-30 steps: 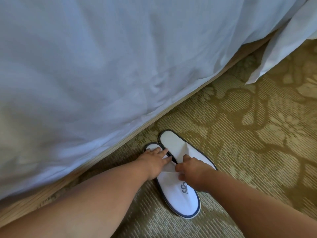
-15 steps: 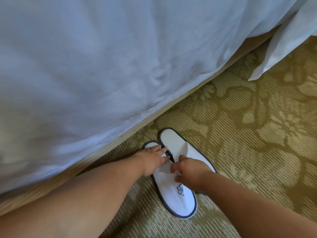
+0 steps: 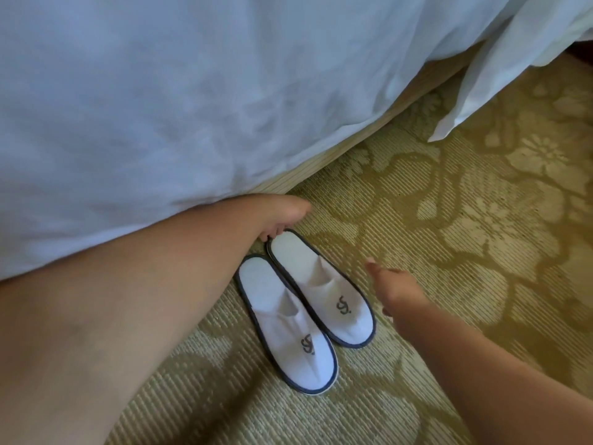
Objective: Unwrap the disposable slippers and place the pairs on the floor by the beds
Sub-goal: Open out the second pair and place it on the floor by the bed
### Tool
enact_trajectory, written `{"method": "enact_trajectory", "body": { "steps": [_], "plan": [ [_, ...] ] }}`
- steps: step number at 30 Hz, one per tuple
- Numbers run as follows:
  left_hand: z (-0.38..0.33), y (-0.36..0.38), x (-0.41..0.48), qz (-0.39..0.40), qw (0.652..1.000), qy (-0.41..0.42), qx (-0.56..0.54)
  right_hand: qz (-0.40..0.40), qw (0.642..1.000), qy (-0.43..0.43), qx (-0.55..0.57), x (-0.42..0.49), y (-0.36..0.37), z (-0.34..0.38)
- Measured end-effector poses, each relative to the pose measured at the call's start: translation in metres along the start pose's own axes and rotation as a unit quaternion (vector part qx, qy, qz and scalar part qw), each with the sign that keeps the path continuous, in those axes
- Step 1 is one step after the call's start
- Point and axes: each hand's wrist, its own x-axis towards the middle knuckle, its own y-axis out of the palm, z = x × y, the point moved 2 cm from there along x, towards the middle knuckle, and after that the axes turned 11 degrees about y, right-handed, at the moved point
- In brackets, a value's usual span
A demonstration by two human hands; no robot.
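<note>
Two white disposable slippers with dark blue trim and a grey logo lie side by side on the carpet beside the bed, unwrapped. The left slipper (image 3: 288, 322) sits a little nearer me than the right slipper (image 3: 321, 284). My left hand (image 3: 279, 216) is at the heel end of the right slipper, its fingertips curled on the heel rim. Just right of the pair hovers my right hand (image 3: 398, 293), holding nothing, thumb out, apart from the slippers.
A white sheet (image 3: 192, 107) hangs over the bed's side above a tan bed base (image 3: 321, 162). A loose sheet corner (image 3: 481, 91) hangs at the upper right. Olive floral carpet (image 3: 481, 252) spreads to the right and front.
Both hands were on the overlapping slippers. Now the slippers lie apart side by side, my left hand has moved to the right slipper's heel, and my right hand has lifted off to the right.
</note>
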Motion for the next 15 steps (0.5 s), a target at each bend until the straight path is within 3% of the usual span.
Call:
{"method": "enact_trajectory", "body": {
  "steps": [3, 7, 12, 15],
  "plan": [
    [0.002, -0.003, 0.006, -0.025, 0.999, -0.028, -0.009, 0.065, 0.985, 0.12, 0.103, 0.004, -0.006, -0.02],
    [0.001, -0.002, 0.015, -0.042, 0.998, -0.035, -0.022, 0.161, 0.937, 0.217, 0.22, 0.002, -0.01, -0.034],
    [0.006, 0.0, 0.027, -0.041, 0.998, -0.044, -0.019, 0.203, 0.897, 0.247, 0.306, -0.001, -0.008, -0.035],
    [0.008, 0.001, 0.031, -0.044, 0.998, -0.032, -0.015, 0.197, 0.892, 0.26, 0.312, -0.001, 0.0, -0.035]
  ]
}}
